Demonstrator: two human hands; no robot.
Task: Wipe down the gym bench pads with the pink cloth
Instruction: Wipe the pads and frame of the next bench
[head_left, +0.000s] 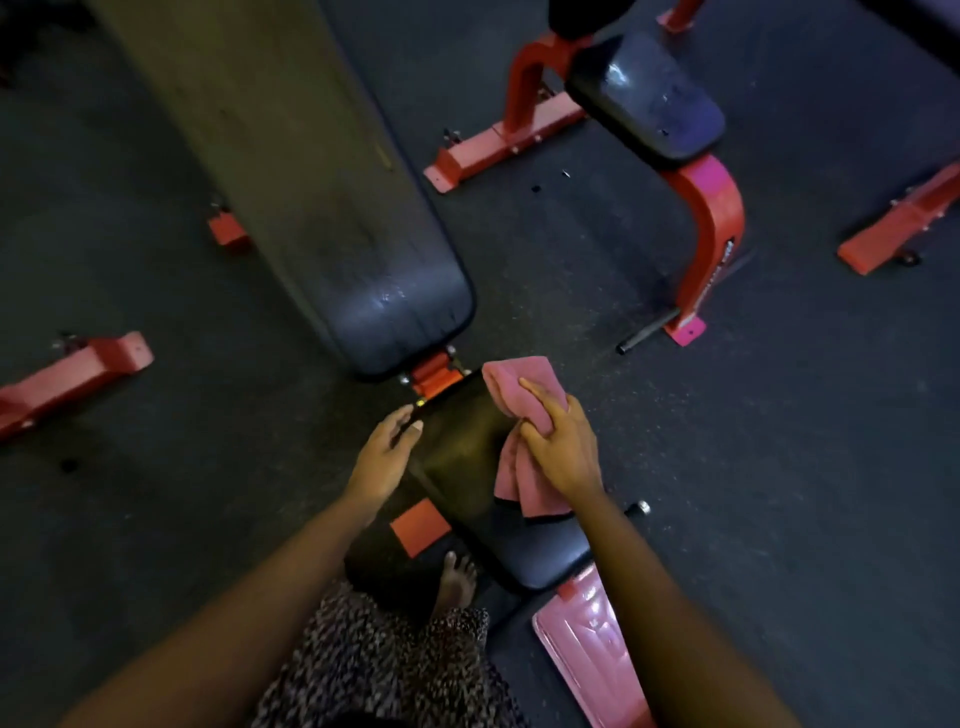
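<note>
The right hand (563, 449) has its grip closed around the pink cloth (519, 415), pressing it on the seat pad (467, 452) at its 3 o'clock edge; the left hand (384, 452) lies open-fingered, holding nothing, on the 9 o'clock edge. The long back pad (322, 197) of the bench stretches toward 11 o'clock.

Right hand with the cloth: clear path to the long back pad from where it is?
Probably yes. The right hand holds the pink cloth at the seat pad edge; the back pad lies just beyond the red hinge, nothing between.
</note>
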